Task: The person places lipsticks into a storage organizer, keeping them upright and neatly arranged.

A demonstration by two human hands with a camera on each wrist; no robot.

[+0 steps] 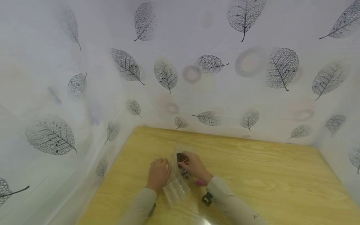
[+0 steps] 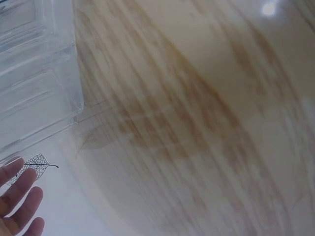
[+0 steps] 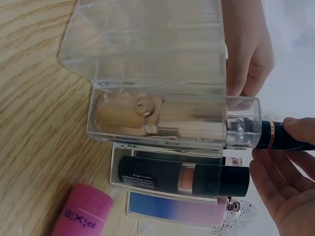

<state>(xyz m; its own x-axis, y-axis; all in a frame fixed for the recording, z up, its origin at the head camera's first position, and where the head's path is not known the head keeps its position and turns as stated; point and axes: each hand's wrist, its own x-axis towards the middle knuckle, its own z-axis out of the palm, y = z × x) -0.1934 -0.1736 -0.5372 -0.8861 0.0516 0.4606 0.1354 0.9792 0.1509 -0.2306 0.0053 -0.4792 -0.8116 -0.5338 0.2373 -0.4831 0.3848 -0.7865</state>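
Observation:
A clear plastic organizer (image 1: 176,189) with several compartments stands on the table between the hands. My right hand (image 1: 195,165) pinches a black lipstick tube (image 3: 275,136) with a gold band between thumb and fingers. The tube's end is at the mouth of one compartment; how far inside it sits, I cannot tell. Next to it, a black-capped lipstick (image 3: 150,174) and a blue-to-pink tube (image 3: 172,209) occupy other compartments. My left hand (image 1: 159,172) is at the organizer's left side. Its fingers (image 2: 24,196) look loosely spread in the left wrist view, beside the clear wall.
A pink tube marked PIXIE (image 3: 81,211) lies on the wood-grain table (image 1: 267,175), to the right of the organizer. White sheeting with leaf prints (image 1: 208,93) surrounds the table at the back and sides.

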